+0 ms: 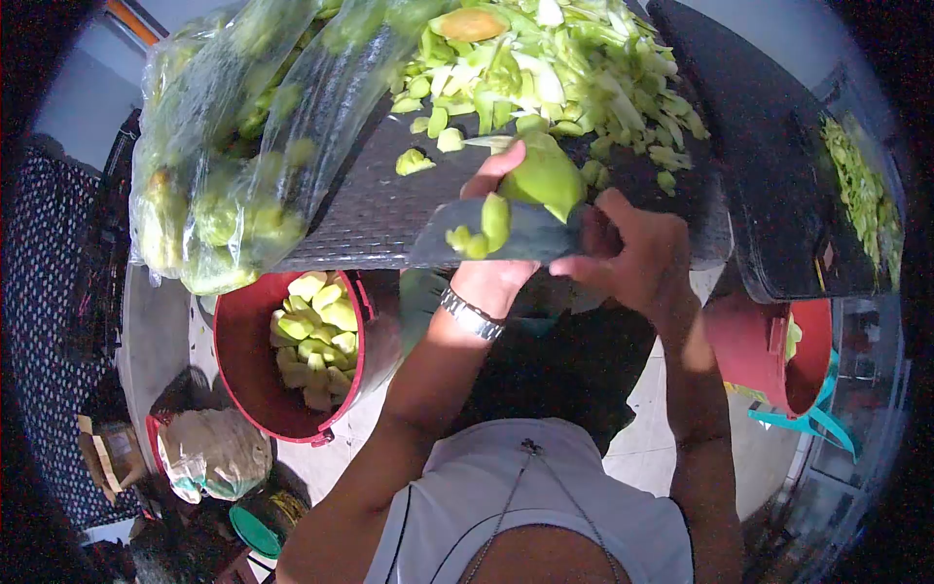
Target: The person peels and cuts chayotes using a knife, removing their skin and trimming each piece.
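Note:
My left hand [500,276], a metal watch on its wrist, is wrapped round a green fruit [540,175] that looks like an unripe mango. The thumb shows at the fruit's near side; most of the fingers are hidden. In front of that hand lies the wide dark blade of a knife [535,232], pointing left. Several green slices [495,222] cling to the blade. My right hand [642,251] is closed round the knife's handle at the right. Just beyond the fruit, loose peelings [545,78] are heaped on the dark woven tabletop [379,209].
A clear plastic bag of green fruit [219,185] hangs over the table's left edge. Below it stands a red bucket [238,365] holding peeled pieces [316,336]. Another red bucket [754,341] is at right, under a dark board [769,146]. A tied sack [212,450] lies lower left.

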{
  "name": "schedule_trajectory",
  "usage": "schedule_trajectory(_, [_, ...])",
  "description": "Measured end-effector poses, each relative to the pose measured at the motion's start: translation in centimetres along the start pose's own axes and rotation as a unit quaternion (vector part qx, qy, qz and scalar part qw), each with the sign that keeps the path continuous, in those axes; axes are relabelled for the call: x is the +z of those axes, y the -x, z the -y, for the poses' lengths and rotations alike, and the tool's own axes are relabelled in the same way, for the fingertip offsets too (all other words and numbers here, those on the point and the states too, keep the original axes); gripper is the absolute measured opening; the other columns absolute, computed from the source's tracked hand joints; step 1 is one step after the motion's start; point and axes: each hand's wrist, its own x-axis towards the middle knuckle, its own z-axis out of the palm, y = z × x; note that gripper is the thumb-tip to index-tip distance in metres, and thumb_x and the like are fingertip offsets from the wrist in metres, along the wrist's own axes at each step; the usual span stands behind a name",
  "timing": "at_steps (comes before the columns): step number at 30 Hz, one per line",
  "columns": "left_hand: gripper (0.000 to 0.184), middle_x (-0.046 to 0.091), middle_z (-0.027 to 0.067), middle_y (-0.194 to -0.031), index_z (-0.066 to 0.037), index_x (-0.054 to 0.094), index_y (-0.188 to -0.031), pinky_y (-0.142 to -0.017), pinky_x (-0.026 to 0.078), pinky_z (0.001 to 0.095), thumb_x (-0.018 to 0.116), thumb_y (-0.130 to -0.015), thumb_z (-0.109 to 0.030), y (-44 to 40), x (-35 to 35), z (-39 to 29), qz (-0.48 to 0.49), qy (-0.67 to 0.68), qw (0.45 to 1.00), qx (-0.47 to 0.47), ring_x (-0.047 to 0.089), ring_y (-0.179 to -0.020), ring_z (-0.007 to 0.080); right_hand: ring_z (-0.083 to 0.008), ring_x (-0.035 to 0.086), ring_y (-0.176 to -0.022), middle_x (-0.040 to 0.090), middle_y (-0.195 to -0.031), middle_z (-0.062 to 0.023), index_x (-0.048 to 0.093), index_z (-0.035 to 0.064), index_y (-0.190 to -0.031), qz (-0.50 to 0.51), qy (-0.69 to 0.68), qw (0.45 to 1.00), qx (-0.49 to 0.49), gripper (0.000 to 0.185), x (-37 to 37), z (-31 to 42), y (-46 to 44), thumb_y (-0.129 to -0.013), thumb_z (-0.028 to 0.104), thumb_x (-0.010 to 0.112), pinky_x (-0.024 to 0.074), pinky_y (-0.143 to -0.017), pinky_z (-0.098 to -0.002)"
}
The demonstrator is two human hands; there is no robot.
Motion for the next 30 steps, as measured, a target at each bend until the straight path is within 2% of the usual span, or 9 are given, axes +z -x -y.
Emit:
schedule_trajectory(2, [0.045,0.071,0.0139,-0.113,-0.005,0.061,-0.123,-0.085,0.057,0.0549,0.057,-0.094,-0.040,0.8,0.2,-0.1,-0.045,-0.022,0.998,0.027,0.070,-0.097,0.0326,-0.0326,0.067,-0.066,0.062,-0.067,-0.0108,0.060,0.0062,-0.086,0.001,-0.007,0.999,0.047,0.061,0.0,-1.7,-1.1,-0.081,0.066,0.072,0.0513,-0.060,-0.0426])
schedule_trajectory(3, [0.045,0.069,0.0143,-0.117,-0.005,0.060,-0.126,-0.084,0.058,0.0590,0.055,-0.097,-0.039,0.7,0.4,-0.8,-0.004,-0.031,0.999,-0.013,0.070,-0.100,0.0339,-0.0352,0.069,-0.073,0.065,-0.072,-0.0129,0.062,0.0055,-0.089,-0.011,0.005,0.996,0.083,0.060,0.2,-3.2,-1.9,-0.085,0.065,0.068,0.0526,-0.066,-0.0447])
schedule_trajectory(7, [0.041,0.069,0.0143,-0.114,-0.003,0.060,-0.123,-0.086,0.058,0.0541,0.057,-0.097,-0.035,1.6,2.2,-1.6,-0.011,-0.025,1.000,-0.007,0.070,-0.098,0.0322,-0.0392,0.069,-0.090,0.069,-0.083,-0.0195,0.066,0.0033,-0.094,0.078,-0.083,0.974,0.197,0.060,-0.7,-6.4,-4.4,-0.094,0.063,0.058,0.0522,-0.076,-0.0461])
schedule_trajectory(9, [0.040,0.069,0.0143,-0.115,-0.003,0.060,-0.123,-0.089,0.058,0.0519,0.057,-0.098,-0.034,1.4,1.8,-1.5,-0.008,0.003,1.000,-0.006,0.070,-0.099,0.0314,-0.0402,0.069,-0.087,0.068,-0.080,-0.0198,0.066,0.0029,-0.093,0.120,-0.183,0.947,0.234,0.061,-0.6,-6.0,-4.1,-0.094,0.064,0.058,0.0517,-0.073,-0.0458])
schedule_trajectory(13, [0.040,0.068,0.0134,-0.119,-0.004,0.058,-0.128,-0.096,0.054,0.0462,0.055,-0.101,-0.032,0.0,0.2,-1.3,0.005,0.036,0.999,0.017,0.068,-0.105,0.0293,-0.0248,0.063,-0.059,0.064,-0.068,-0.0127,0.061,0.0038,-0.089,0.004,-0.130,0.981,0.142,0.049,-0.3,-1.6,-2.2,-0.091,0.052,0.070,0.0502,-0.060,-0.0378])
schedule_trajectory(16, [0.040,0.066,0.0122,-0.121,-0.004,0.056,-0.132,-0.099,0.053,0.0442,0.056,-0.101,-0.029,0.5,0.3,-0.9,-0.001,0.039,0.999,0.027,0.065,-0.111,0.0280,-0.0237,0.065,-0.058,0.064,-0.066,-0.0092,0.060,0.0063,-0.090,0.027,-0.033,0.998,0.043,0.053,-0.9,0.4,-1.2,-0.086,0.058,0.073,0.0510,-0.058,-0.0369])
schedule_trajectory(25, [0.050,0.067,0.0111,-0.119,-0.005,0.057,-0.130,-0.096,0.052,0.0416,0.061,-0.095,-0.041,1.7,0.9,0.2,0.064,0.026,0.998,-0.013,0.065,-0.108,0.0259,-0.0258,0.067,-0.058,0.062,-0.063,-0.0038,0.055,0.0067,-0.083,0.012,-0.030,0.999,-0.033,0.060,-0.7,0.2,-0.5,-0.076,0.061,0.079,0.0517,-0.056,-0.0383])
schedule_trajectory(28, [0.054,0.067,0.0142,-0.123,-0.004,0.057,-0.132,-0.094,0.054,0.0445,0.057,-0.096,-0.044,1.6,1.0,0.7,0.025,0.036,0.999,-0.003,0.066,-0.108,0.0321,-0.0253,0.066,-0.056,0.060,-0.061,-0.0068,0.055,0.0064,-0.083,-0.002,-0.002,0.998,-0.062,0.059,-0.4,-0.4,-0.5,-0.078,0.060,0.078,0.0508,-0.054,-0.0383])
schedule_trajectory(30, [0.054,0.068,0.0144,-0.121,-0.004,0.057,-0.132,-0.088,0.056,0.0468,0.057,-0.096,-0.045,1.3,-0.4,0.5,0.073,0.021,0.997,-0.013,0.067,-0.105,0.0334,-0.0267,0.065,-0.056,0.061,-0.063,-0.0106,0.057,0.0048,-0.085,-0.017,-0.029,0.999,-0.007,0.057,0.2,-2.2,-1.4,-0.083,0.059,0.074,0.0501,-0.054,-0.0402])
